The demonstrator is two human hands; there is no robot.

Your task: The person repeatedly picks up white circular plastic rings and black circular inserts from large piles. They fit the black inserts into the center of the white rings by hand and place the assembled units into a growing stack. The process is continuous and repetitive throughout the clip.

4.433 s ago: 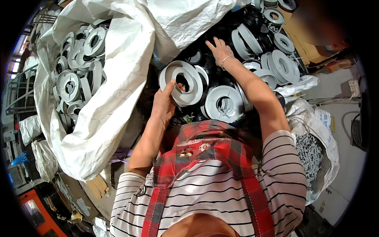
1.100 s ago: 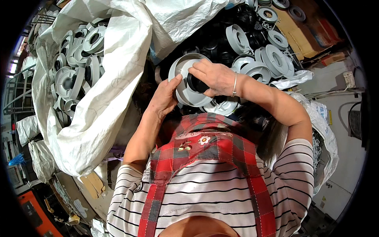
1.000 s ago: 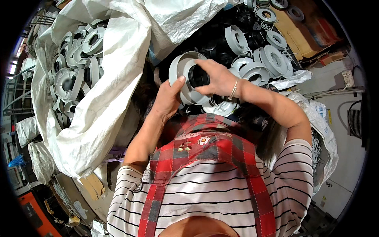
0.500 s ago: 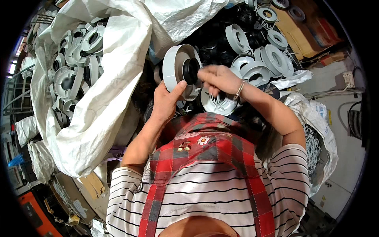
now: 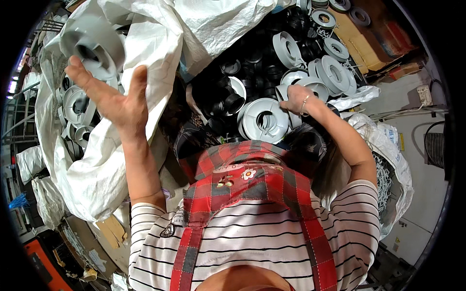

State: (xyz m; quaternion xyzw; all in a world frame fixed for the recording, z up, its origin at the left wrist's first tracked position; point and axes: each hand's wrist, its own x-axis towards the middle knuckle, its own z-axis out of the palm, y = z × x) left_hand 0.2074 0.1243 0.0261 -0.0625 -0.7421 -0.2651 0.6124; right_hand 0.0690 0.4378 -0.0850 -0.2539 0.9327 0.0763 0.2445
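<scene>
Above the big white woven sack (image 5: 150,121), my left hand (image 5: 119,104) has its fingers spread and nothing in its grasp. Just beyond its fingertips a grey plastic flanged ring (image 5: 104,46) is in the air, blurred, over similar grey rings (image 5: 77,104) inside the sack. My right hand (image 5: 298,99) is at the pile in front of me, fingers curled onto the edge of a grey plastic ring (image 5: 293,119); its fingertips are partly hidden. Beside it a round grey disc-like ring (image 5: 264,121) lies close to my lap.
Black plastic rings (image 5: 252,72) fill the middle of the heap. More grey rings (image 5: 335,72) lie at its right, near a cardboard sheet (image 5: 357,41). An open white sack (image 5: 388,169) of thin grey scraps stands by my right arm.
My left hand has swung left to the sack and let go of the grey ring with its black insert. My right hand has moved from that ring to the rings at right.
</scene>
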